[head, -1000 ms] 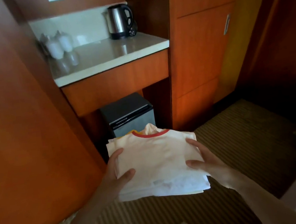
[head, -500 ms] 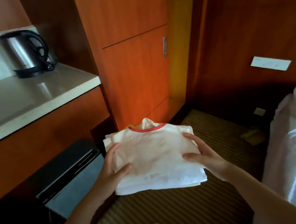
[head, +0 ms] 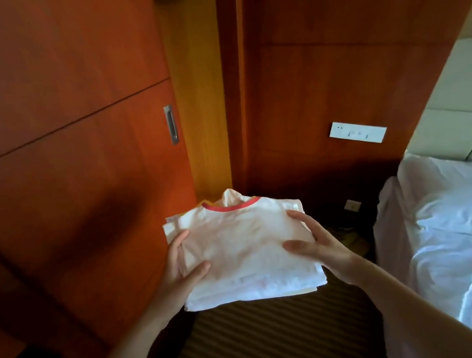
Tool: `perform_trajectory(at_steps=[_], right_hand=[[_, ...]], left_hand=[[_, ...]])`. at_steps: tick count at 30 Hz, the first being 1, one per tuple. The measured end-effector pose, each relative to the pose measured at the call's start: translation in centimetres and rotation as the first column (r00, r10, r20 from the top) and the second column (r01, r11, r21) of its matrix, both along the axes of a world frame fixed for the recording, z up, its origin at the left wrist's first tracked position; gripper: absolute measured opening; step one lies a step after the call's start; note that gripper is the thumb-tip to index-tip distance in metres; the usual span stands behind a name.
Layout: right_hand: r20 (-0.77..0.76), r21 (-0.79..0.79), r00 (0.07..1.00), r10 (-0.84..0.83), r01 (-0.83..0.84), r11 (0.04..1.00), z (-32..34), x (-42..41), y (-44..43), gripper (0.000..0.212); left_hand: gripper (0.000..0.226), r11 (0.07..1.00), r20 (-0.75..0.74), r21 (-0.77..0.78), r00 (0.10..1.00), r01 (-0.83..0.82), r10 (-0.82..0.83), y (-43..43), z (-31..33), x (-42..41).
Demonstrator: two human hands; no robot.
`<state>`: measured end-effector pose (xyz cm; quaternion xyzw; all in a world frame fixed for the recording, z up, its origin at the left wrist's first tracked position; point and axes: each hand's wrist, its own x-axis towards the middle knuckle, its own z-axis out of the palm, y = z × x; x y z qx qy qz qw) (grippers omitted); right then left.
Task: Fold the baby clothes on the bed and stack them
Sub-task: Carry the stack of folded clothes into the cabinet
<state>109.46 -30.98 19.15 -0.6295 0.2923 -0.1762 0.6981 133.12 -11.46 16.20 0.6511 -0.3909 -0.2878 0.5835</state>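
Reddish wood panelling [head: 320, 77] and a sliding wardrobe door [head: 76, 158] filled the corner I faced, with striped carpet [head: 265, 340] underfoot and the bed [head: 461, 233], its white sheet rumpled, off to my right below a padded headboard [head: 465, 106]. I held the stack of folded baby clothes [head: 258, 288] in the air before me, above the carpet and apart from the bed. My left hand [head: 178, 273] gripped one side and my right hand [head: 322, 248] the other, with fingers [head: 297, 218] and thumbs clamped over the top layer (whatever lay under the pile was hidden). Gripping both edges, I judged, kept the layers square, with the red-collared shirt [head: 241, 232] uppermost. Folding looked finished; the pile had not yet been set down.
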Motion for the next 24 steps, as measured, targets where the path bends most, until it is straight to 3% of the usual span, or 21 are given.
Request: perform_trajectory(at_steps=[11, 18, 24], right_hand=[[-0.059, -0.012, 0.998, 0.024, -0.025, 1.000, -1.6, 9.0, -26.4, 0.079], [-0.136, -0.070, 0.972, 0.190, -0.201, 0.977, -1.5, 16.9, -45.1, 0.090], [-0.191, -0.090, 0.926, 0.325, -0.346, 0.934, -2.1, 26.6, -55.5, 0.083]], left_hand=[[0.071, 0.996, -0.011, 0.032, 0.996, -0.086, 0.086, -25.2, -1.2, 7.0], [0.070, 0.959, -0.049, 0.024, 0.958, -0.282, 0.282, -39.9, -1.2, 10.2], [0.070, 0.910, -0.081, 0.064, 0.907, -0.409, 0.414, -47.2, -2.1, 15.8]])
